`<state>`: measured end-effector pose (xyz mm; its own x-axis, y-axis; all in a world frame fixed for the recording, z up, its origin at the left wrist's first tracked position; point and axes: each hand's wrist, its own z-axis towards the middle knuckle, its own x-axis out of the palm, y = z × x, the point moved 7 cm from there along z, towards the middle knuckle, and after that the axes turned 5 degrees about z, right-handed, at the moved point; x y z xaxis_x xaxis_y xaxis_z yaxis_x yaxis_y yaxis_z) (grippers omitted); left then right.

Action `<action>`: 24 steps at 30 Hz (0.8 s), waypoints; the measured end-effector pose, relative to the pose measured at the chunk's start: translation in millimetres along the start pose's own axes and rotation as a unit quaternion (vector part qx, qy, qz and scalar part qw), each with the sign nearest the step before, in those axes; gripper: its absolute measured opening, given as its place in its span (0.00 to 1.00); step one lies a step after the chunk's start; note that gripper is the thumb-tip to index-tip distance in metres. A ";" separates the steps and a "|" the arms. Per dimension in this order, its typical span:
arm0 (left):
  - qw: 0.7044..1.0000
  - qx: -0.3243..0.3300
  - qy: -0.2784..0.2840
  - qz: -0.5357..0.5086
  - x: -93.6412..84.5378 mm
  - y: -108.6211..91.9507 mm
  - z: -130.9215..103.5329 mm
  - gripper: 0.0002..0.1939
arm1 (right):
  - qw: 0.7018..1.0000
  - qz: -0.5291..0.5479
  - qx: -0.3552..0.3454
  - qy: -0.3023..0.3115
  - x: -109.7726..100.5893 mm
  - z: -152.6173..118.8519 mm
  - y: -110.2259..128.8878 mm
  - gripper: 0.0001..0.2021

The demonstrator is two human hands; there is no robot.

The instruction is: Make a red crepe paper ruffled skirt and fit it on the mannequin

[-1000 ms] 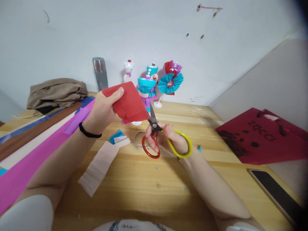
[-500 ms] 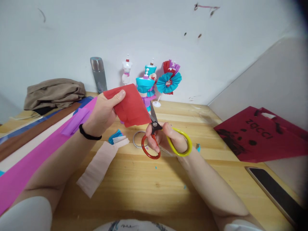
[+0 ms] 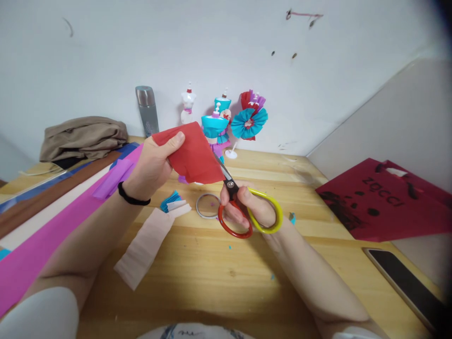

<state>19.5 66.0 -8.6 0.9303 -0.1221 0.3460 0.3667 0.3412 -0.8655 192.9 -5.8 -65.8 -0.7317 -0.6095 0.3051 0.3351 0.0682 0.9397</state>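
My left hand (image 3: 155, 160) pinches a folded piece of red crepe paper (image 3: 196, 155) between thumb and fingers, holding it up above the table. At the paper's right edge are the blades of the scissors (image 3: 230, 184), which have one red and one yellow handle loop. My right hand (image 3: 249, 207) grips these scissors, with the thumb through the yellow loop and fingers at the red one. The blades are nearly together and partly behind the paper. Below lie a pale pink paper strip (image 3: 144, 249), a small pleated blue paper (image 3: 170, 201) and a ring of tape (image 3: 207, 205).
Small dress-form figures in coloured paper, one with a blue rosette (image 3: 249, 123), stand by the wall beside a grey bottle (image 3: 147, 113). Brown cloth (image 3: 84, 139) and long paper strips (image 3: 52, 212) lie left. A red bag (image 3: 384, 200) and a phone (image 3: 402, 287) are right.
The scissors' handle loops have come closer together and the blades have closed at the red paper's right edge. My left hand still holds the paper in nearly the same place.
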 end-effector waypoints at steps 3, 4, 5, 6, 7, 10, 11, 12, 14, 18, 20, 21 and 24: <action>1.000 -0.008 0.001 -0.006 -0.3 1.2 0.0 0.13 | 1.000 -0.003 -0.008 0.002 -1.3 -0.6 -0.9 0.25; 1.000 -0.011 0.001 -0.007 -0.6 1.5 -0.1 0.13 | 1.000 -0.003 -0.009 0.002 -1.4 -0.5 -1.4 0.25; 1.000 -0.014 0.002 -0.006 -0.9 1.7 -0.1 0.13 | 1.000 -0.002 -0.010 0.001 -1.3 -0.4 -1.7 0.24; 1.000 -0.016 0.002 -0.004 -1.1 1.7 -0.1 0.13 | 1.000 -0.001 -0.012 0.000 -1.1 -0.1 -1.8 0.24; 1.000 -0.017 0.003 -0.003 -1.3 1.5 -0.1 0.13 | 1.000 0.001 -0.014 0.000 -0.7 0.1 -1.8 0.24; 1.000 -0.018 0.008 0.000 -0.7 0.3 -0.1 0.13 | 1.000 0.009 -0.024 0.008 0.4 0.6 -1.2 0.23; 1.000 -0.018 0.010 -0.001 -0.3 -0.1 -0.2 0.13 | 1.000 0.010 -0.026 0.012 0.4 0.6 -1.1 0.23; 1.000 -0.019 0.011 -0.002 0.2 -0.3 -0.3 0.14 | 0.999 0.012 -0.028 0.018 0.4 0.5 -0.9 0.22; 1.000 -0.020 0.011 -0.002 0.6 -0.4 -0.4 0.14 | 0.999 0.009 -0.034 0.033 1.0 0.1 0.3 0.23; 1.000 -0.021 0.008 -0.004 1.2 0.4 -0.8 0.14 | 0.997 -0.025 -0.043 0.060 4.5 -0.6 5.2 0.26; 1.000 -0.020 0.010 -0.005 2.1 0.4 -1.3 0.14 | 0.997 -0.035 -0.035 0.058 5.0 -0.6 5.9 0.27; 1.000 -0.020 0.010 -0.003 2.6 0.4 -1.9 0.14 | 0.997 -0.036 -0.029 0.055 4.9 -0.5 5.7 0.27; 0.999 -0.031 0.016 0.005 5.6 1.1 -4.4 0.14 | 0.998 -0.032 -0.019 0.049 4.2 -0.5 4.0 0.28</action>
<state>25.2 61.5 -9.2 0.9334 -0.1484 0.3268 0.3568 0.2835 -0.8901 191.5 -8.5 -60.9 -0.6920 -0.6858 0.2256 0.3119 -0.0021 0.9501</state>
